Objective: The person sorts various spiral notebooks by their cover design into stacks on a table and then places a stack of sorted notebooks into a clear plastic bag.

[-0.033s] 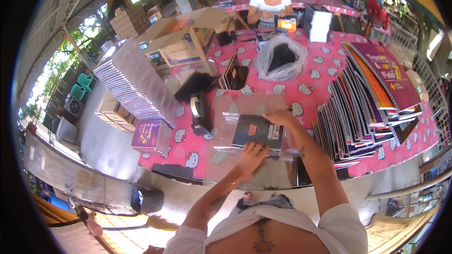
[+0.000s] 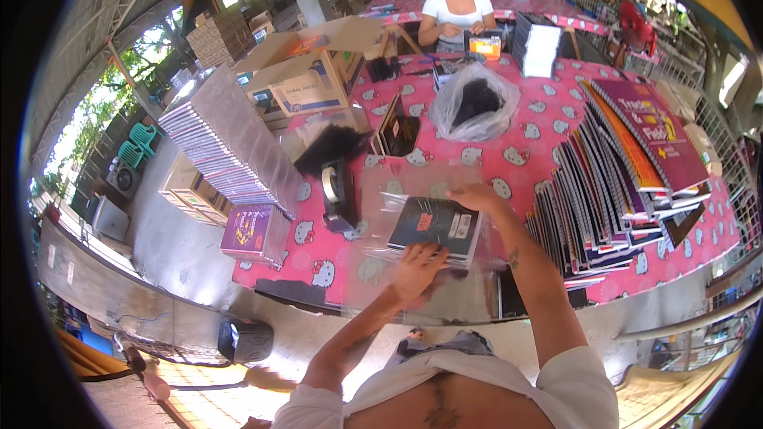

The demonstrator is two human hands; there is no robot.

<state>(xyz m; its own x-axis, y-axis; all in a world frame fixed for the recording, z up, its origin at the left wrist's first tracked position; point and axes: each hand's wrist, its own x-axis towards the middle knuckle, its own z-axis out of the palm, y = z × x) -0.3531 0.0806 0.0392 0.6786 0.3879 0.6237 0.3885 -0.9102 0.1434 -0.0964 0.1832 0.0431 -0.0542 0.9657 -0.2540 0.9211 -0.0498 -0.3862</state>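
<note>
A dark-covered spiral notebook (image 2: 429, 225), with a small red patch and a pale label, lies in front of me on a clear plastic sheet (image 2: 373, 270). It looks like the top of a short stack, with loose plastic around its edges. The fingers of my left hand (image 2: 421, 270) rest spread along its near edge. At the far right corner, my right hand (image 2: 474, 196) lies with fingers stretched over the edge; its fingertips are partly hidden. A black tape dispenser (image 2: 339, 199) with a roll of clear tape stands just left of the sheet.
A leaning pile of spiral notebooks (image 2: 588, 183) fills the table's right side. Wrapped notebook stacks (image 2: 226, 139) stand at left beside an open carton (image 2: 310, 83). Beyond my hands sits a clear bag (image 2: 477, 102) of black items. Across the table, a person (image 2: 457, 12) handles something.
The notebook has turned slightly and come a little nearer to me. My left hand has shifted slightly downward along its near edge; my right hand stays near the far corner.
</note>
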